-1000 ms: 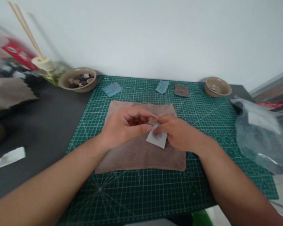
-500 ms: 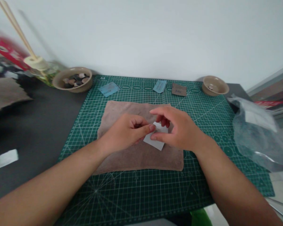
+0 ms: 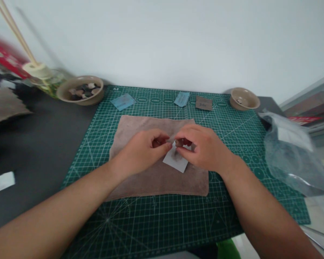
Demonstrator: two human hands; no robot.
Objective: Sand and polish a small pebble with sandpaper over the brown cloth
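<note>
My right hand [image 3: 196,145] pinches a small brown stone [image 3: 179,142] between thumb and fingertips. Just left of the stone is my left hand [image 3: 151,147], its thumb and forefinger curved with a small gap between their tips; I see nothing held in it. Beneath the hands lies a square white sheet [image 3: 175,162], with a dark grey patch near its middle. That sheet rests on a brownish-pink cloth [image 3: 151,183], spread over a green cutting mat [image 3: 140,223]. The right fingers partly cover the sheet's upper right.
Two blue pieces [image 3: 123,101] and a brown square [image 3: 203,103] lie along the mat's back. A bowl of stones [image 3: 81,100] stands back left, another bowl [image 3: 244,104] back right. At the right is a clear plastic bag [image 3: 294,154]; a reed diffuser [image 3: 39,70] stands left.
The brown stone now shows in my right fingertips, which have closed on it. My left thumb and forefinger have drawn slightly left. A dark patch on the white sheet has come into view.
</note>
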